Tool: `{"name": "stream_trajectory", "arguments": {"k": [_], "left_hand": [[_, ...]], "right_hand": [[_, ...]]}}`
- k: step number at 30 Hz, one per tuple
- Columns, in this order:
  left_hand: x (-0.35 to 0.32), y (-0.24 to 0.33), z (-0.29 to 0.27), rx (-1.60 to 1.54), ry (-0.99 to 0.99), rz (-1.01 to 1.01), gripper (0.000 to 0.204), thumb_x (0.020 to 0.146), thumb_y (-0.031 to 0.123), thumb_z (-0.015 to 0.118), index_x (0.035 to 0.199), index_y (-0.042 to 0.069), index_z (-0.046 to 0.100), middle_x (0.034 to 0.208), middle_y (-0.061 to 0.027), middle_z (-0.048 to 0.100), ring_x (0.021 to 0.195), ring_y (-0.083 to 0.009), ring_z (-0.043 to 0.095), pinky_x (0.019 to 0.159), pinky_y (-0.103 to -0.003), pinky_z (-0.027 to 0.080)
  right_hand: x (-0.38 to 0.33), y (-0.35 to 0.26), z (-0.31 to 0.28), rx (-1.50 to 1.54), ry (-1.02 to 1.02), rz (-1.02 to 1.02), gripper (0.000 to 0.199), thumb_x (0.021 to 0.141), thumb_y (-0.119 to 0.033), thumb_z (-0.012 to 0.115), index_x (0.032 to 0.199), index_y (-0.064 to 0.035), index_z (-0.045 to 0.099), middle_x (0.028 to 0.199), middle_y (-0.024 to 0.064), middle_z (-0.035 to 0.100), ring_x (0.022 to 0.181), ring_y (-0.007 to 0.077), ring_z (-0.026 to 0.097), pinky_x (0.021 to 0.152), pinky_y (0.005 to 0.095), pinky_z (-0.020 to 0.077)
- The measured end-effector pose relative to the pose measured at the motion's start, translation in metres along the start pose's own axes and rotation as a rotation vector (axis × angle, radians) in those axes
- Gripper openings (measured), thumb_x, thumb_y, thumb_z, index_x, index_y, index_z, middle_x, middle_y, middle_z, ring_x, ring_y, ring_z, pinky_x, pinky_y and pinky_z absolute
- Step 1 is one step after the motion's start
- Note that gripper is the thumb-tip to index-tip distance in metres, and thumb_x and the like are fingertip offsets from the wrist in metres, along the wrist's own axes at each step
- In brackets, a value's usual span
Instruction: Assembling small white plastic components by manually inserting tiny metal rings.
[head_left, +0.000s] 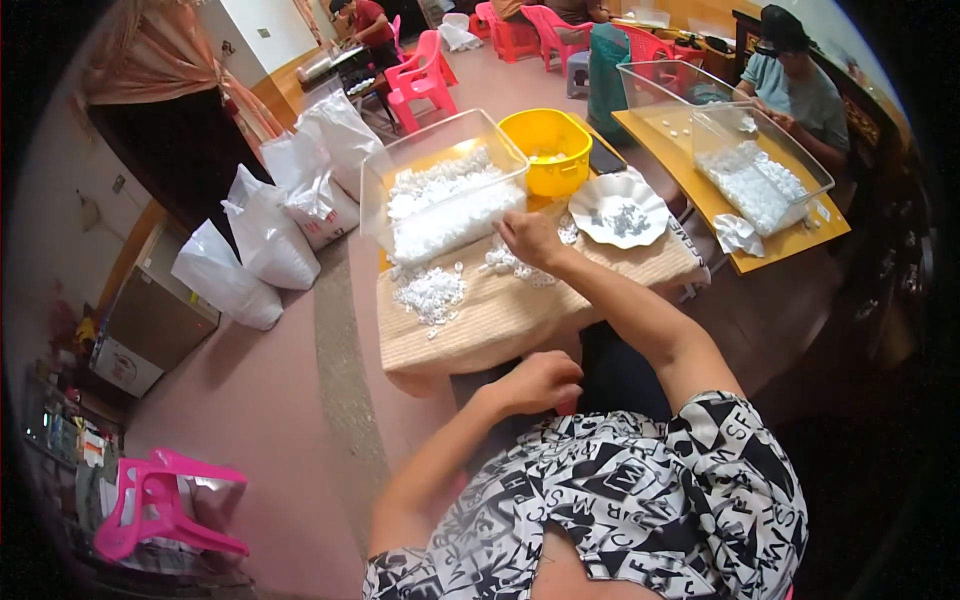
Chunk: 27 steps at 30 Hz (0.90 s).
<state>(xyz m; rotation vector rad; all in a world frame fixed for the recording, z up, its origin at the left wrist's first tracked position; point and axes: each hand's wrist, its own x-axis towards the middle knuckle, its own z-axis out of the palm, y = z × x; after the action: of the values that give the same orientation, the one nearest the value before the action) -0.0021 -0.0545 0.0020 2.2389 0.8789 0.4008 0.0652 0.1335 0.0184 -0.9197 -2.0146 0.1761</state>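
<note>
Sorting step judged in hand: small white plastic pieces [510,264] heaped on beige woven table mat [500,310] beside clear plastic bin [440,190] are being picked by right hand [530,240], fingers pinched narrow, grip contents can't be told; left hand [535,382] loosely curled at mat edge, apparently empty; next move calls for fine pinch.

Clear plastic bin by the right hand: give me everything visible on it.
The clear plastic bin is a see-through rectangular tub with rounded corners and no lid, tilted so its open mouth faces the person. It sits at the far edge of the woven tan mat, just left of the yellow bucket. Small white parts fill much of it and spill out onto the mat. The right hand rests at its front right corner; actual contact with the rim is unclear.
</note>
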Motion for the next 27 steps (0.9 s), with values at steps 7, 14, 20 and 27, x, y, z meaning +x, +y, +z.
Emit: {"name": "stream_trajectory", "arguments": {"k": [7, 14, 20, 27], "left_hand": [[-0.019, -0.025, -0.085, -0.152, 0.625, -0.364, 0.027, 0.077, 0.009, 0.058, 0.101, -0.003, 0.055, 0.088, -0.0064, 0.060, 0.080, -0.0123, 0.055, 0.073, -0.024, 0.044], [-0.020, -0.044, -0.056, -0.290, 0.762, -0.373, 0.019, 0.076, 0.004, 0.059, 0.095, 0.000, 0.057, 0.088, -0.0047, 0.057, 0.081, -0.0109, 0.055, 0.072, -0.023, 0.044], [0.025, -0.046, -0.062, -0.240, 0.920, -0.366, 0.036, 0.080, -0.002, 0.054, 0.115, 0.000, 0.047, 0.110, -0.0114, 0.050, 0.096, -0.0171, 0.049, 0.082, -0.028, 0.040], [0.019, -0.072, -0.103, -0.287, 0.957, -0.597, 0.050, 0.082, 0.003, 0.052, 0.127, -0.001, 0.031, 0.126, -0.0152, 0.037, 0.115, -0.0218, 0.037, 0.096, -0.031, 0.030]], "right_hand": [[-0.063, 0.002, -0.108, 0.301, -0.281, 0.086, 0.015, 0.076, -0.015, 0.052, 0.071, -0.0013, 0.057, 0.067, 0.0192, 0.057, 0.062, 0.0324, 0.057, 0.057, 0.0395, 0.0439], [-0.184, 0.090, -0.195, 0.503, -0.899, 0.688, 0.020, 0.077, -0.017, 0.053, 0.066, -0.0005, 0.057, 0.057, 0.0035, 0.054, 0.052, 0.0115, 0.050, 0.049, 0.0266, 0.0414], [-0.380, 0.273, -0.118, 0.010, -0.964, 0.871, 0.010, 0.067, -0.014, 0.056, 0.069, -0.0047, 0.060, 0.063, 0.0117, 0.059, 0.059, 0.0194, 0.060, 0.053, 0.0303, 0.0475], [-0.353, 0.202, -0.082, 0.565, -0.422, 0.885, 0.021, 0.070, -0.023, 0.060, 0.079, -0.0047, 0.058, 0.067, 0.0094, 0.060, 0.063, 0.0195, 0.059, 0.054, 0.0339, 0.0470]]}}
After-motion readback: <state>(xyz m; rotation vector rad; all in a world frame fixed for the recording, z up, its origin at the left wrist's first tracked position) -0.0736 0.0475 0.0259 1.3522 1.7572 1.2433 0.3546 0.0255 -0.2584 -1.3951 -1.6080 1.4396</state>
